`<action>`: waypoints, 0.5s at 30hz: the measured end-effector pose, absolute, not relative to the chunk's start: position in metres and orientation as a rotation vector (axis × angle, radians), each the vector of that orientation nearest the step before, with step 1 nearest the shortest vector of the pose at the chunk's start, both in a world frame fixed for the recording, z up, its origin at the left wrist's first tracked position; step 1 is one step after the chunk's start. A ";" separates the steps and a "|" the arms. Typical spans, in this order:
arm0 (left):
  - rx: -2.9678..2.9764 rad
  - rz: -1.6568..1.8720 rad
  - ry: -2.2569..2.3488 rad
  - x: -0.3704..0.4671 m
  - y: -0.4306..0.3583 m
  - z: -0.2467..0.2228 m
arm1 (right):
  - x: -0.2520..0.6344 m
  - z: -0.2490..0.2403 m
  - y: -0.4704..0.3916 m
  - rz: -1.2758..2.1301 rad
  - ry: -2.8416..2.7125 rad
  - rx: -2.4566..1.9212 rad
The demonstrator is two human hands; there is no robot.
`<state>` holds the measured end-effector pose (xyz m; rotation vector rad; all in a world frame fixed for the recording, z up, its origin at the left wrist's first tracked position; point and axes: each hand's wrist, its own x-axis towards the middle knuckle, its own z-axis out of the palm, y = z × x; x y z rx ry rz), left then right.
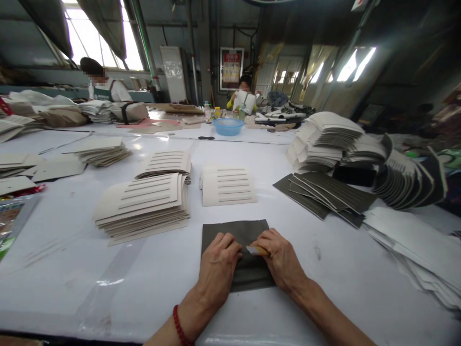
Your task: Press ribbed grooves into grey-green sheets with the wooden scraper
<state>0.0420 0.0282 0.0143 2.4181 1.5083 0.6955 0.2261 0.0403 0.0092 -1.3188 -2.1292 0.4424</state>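
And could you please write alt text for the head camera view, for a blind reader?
A person's left hand rests on a dark sheet on a white table while the right hand holds a small flat tool over it. Ahead lie stacked pale panels with parallel lines; dark panels lie to the right.

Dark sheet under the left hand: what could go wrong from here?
The flat tan piece in the right hand points towards the left hand; a slip might catch those fingers. If pressed hard, it could mark or crease the dark sheet. The uneven cream stack, farther out to the left, might slide if knocked.
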 end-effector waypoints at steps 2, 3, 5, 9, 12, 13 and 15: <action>2.455 0.671 1.490 0.057 0.037 0.010 | 0.211 0.009 0.046 0.418 -2.160 -1.312; 2.470 0.663 1.475 0.060 0.039 0.008 | 0.208 0.007 0.048 0.413 -2.174 -1.305; 2.498 0.649 1.453 0.056 0.039 0.005 | 0.214 0.005 0.050 0.412 -2.193 -1.294; 2.480 0.658 1.461 0.019 0.030 0.004 | 0.251 0.004 0.048 0.431 -2.201 -1.274; 2.417 0.708 1.511 0.004 0.025 0.004 | 0.258 0.005 0.047 0.420 -2.187 -1.277; 2.405 0.718 1.529 0.006 0.025 0.003 | 0.252 0.005 0.047 0.405 -2.191 -1.280; 2.410 0.714 1.538 0.018 0.027 0.002 | 0.233 0.004 0.048 0.384 -2.217 -1.269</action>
